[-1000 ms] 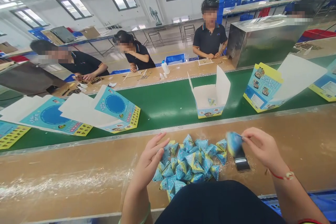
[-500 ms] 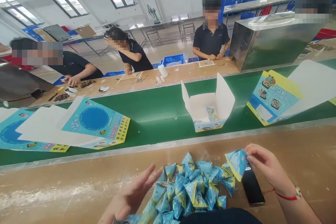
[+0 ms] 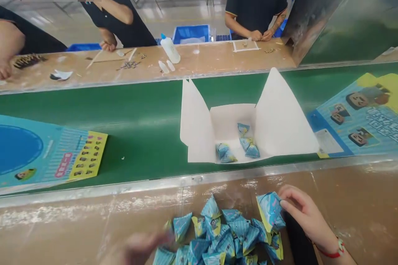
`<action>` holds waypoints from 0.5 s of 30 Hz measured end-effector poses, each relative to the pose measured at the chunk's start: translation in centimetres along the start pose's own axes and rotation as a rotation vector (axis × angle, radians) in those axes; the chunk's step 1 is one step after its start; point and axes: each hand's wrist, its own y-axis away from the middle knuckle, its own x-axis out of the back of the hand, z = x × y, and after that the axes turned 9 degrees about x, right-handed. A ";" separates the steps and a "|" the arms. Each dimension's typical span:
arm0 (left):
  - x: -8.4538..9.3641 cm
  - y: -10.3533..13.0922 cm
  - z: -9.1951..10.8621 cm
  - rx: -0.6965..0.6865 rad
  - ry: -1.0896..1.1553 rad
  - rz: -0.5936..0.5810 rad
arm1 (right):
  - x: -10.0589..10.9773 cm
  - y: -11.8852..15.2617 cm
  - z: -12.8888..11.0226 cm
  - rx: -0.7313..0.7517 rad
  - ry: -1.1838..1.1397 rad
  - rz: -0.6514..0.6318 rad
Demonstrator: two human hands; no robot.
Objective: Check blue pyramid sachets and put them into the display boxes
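Observation:
My right hand point(image 3: 303, 215) pinches a pyramid-shaped blue and yellow snack packet point(image 3: 270, 211) by one edge, over the right end of a pile of similar packets point(image 3: 217, 238). The packet looks plump, and any contents are hidden. My left hand point(image 3: 141, 248) is smeared by motion at the pile's left side, so its fingers do not show clearly. Beyond the pile, an open carton point(image 3: 231, 118) stands on the green conveyor belt point(image 3: 149, 116), white inside with its flaps raised. Several packets point(image 3: 250, 148) lie on its bottom.
A black phone point(image 3: 298, 240) lies beneath my right hand. Printed cartons stand on the belt at left point(image 3: 77, 153) and right point(image 3: 357, 120). Across it, co-workers sit at a bench point(image 3: 208, 58) with a glue bottle point(image 3: 170, 49). A metal housing point(image 3: 338, 20) covers the belt at far right.
The view has tilted down and closer to the belt. My right hand still holds a packet; my left hand now blurs beside the pile. More packets show inside the middle carton.

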 end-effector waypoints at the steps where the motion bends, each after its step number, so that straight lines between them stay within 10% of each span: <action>1: -0.3 -1.2 -0.8 0.008 -0.021 0.022 | -0.6 -1.0 1.0 -0.007 -0.001 -0.004; 9: -0.7 -3.2 -6.8 0.072 -0.128 0.045 | -4.0 -2.0 6.1 -0.083 -0.053 -0.032; 15: 0.7 8.8 -0.8 -0.003 -0.113 -0.218 | -7.5 6.8 -1.8 -0.006 0.254 0.025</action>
